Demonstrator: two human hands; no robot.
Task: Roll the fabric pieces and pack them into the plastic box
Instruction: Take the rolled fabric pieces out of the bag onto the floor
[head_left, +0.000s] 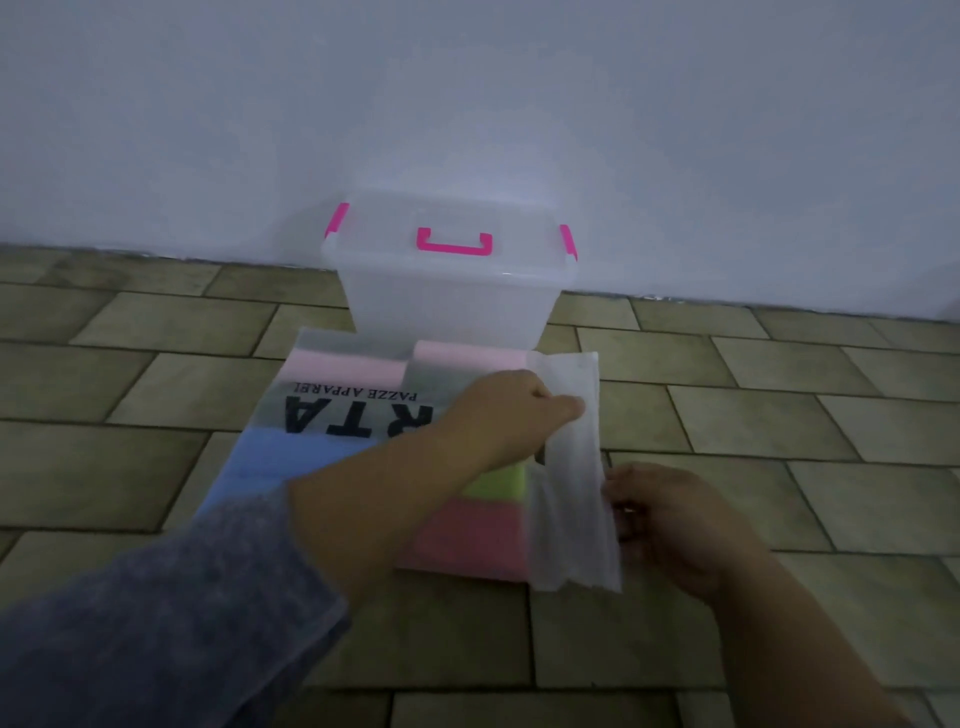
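Observation:
A frosted plastic bag (358, 410) printed with black letters lies flat on the floor and holds folded fabric pieces: pink (353, 369), blue (270, 467), green (498, 475) and red (467, 535). My left hand (504, 415) pinches the bag's open flap (571, 467) at its right side. My right hand (670, 519) grips the same flap lower down. Behind the bag stands the clear plastic box (447, 296) with its lid on, pink handle and pink side clips, against the wall.
The floor is olive-brown tiles (779, 415) all around. A pale wall (467, 104) rises directly behind the box. A grey-blue sleeve (156, 623) covers my left forearm.

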